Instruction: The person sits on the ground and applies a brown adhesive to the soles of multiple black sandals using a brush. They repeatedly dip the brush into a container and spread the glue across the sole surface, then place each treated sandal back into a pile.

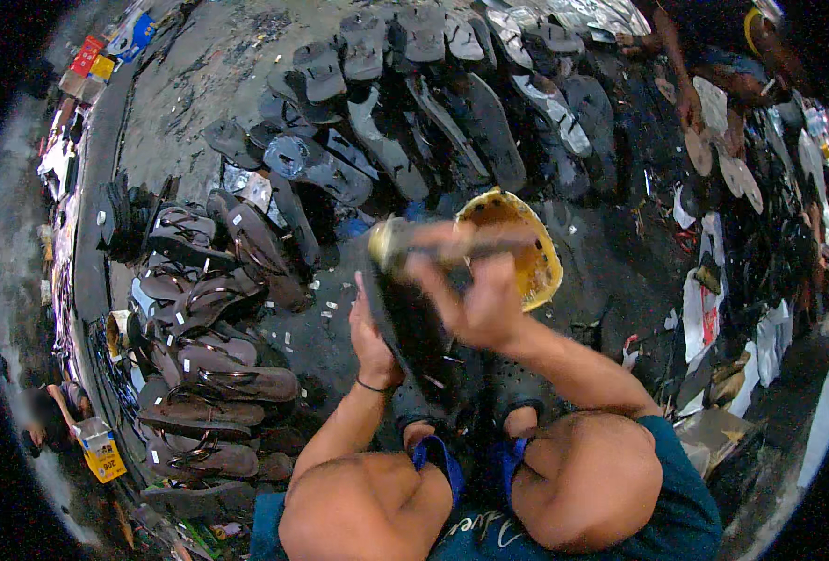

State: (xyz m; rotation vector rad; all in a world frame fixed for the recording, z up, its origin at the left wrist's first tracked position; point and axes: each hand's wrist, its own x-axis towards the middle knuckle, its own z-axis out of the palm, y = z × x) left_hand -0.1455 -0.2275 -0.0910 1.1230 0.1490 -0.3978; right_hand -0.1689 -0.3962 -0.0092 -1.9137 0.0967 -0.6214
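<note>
In the head view, a yellow bowl (pixel 538 269) shows its bare inner wall; blur hides part of its inside. Left of the bowl, the left hand (pixel 374 348) holds a dark sole (pixel 403 323). Overlapping the bowl's near-left edge, the right hand (pixel 482 301) grasps a tool (pixel 397 247) too motion-blurred to identify.

Dark sandal (pixel 403 327), long, tilted, near frame centre. Stick-like tool (pixel 394 246), blurred, roughly level, pale end leftward, at sandal's upper end.
</note>
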